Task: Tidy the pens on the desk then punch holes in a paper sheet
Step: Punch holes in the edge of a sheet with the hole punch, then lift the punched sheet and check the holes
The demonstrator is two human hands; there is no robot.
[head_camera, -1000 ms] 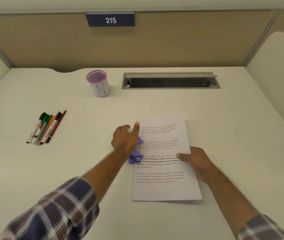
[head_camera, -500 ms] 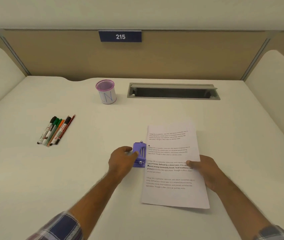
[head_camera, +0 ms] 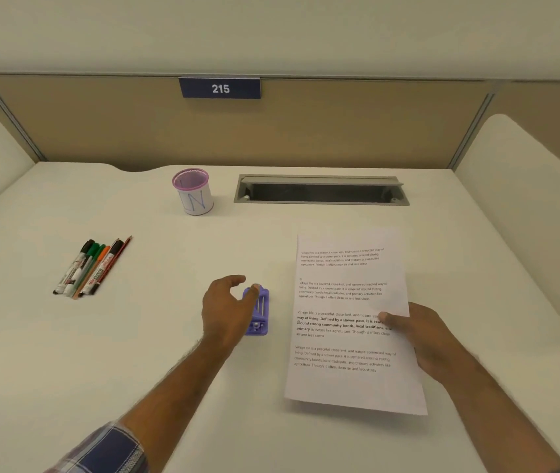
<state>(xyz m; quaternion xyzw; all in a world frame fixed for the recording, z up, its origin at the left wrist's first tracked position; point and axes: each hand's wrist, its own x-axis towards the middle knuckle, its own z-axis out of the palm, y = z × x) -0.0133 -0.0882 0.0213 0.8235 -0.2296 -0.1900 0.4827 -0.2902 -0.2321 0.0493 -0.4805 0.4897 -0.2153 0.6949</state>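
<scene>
A printed paper sheet (head_camera: 347,380) lies right of centre, its right edge pinched by my right hand (head_camera: 422,339), thumb on top. Two small punched holes show near its left edge. A purple hole punch (head_camera: 259,312) stands on the desk a little left of the sheet, apart from it. My left hand (head_camera: 225,310) grips the punch from its left side, a fingertip on its top. Several markers and pens (head_camera: 92,266) lie side by side at the far left. A white pen cup (head_camera: 196,194) with a purple rim stands empty at the back.
A grey open cable slot (head_camera: 321,191) is set into the desk (head_camera: 67,353) behind the sheet. Beige partition panels close off the back, and white side panels rise on both sides. A blue sign reading 215 (head_camera: 220,88) hangs on the back panel.
The punch has come off the sheet's left edge and moved left with my left hand. My right hand has drawn the sheet slightly right. The camera tilted up.
</scene>
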